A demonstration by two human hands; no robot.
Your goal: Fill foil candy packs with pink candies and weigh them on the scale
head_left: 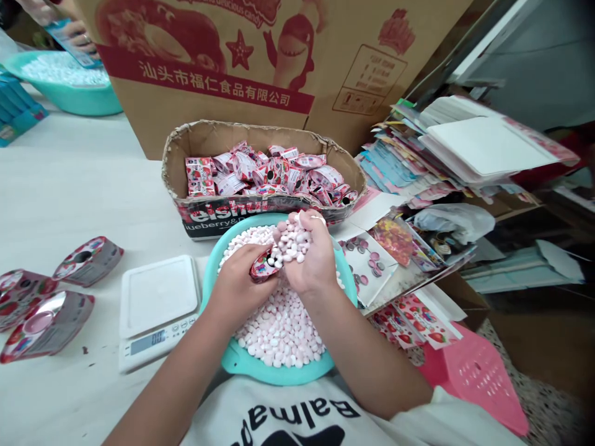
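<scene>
Our left grip (239, 271) pinched a strawberry candy packet (264, 267), its hole uncapped; our right grip (310, 269), just beside it, was cupped round pale pink candies (294, 241). We judged this packet partway done: plenty remained in the turquoise basin (288, 375) below, holed packets (274, 170) lay beyond, and a capped packet (62, 327) stood leftward.

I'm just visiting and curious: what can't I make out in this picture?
All in the head view:
How full the small printed box is: the left hand covers much of it.
The floor of the near teal bowl: pellets cover it.
The leftmost box, whole: the left edge cuts it off.
The other person beyond their hand: the top edge.
Fine print on the large carton: too blurred.
</scene>
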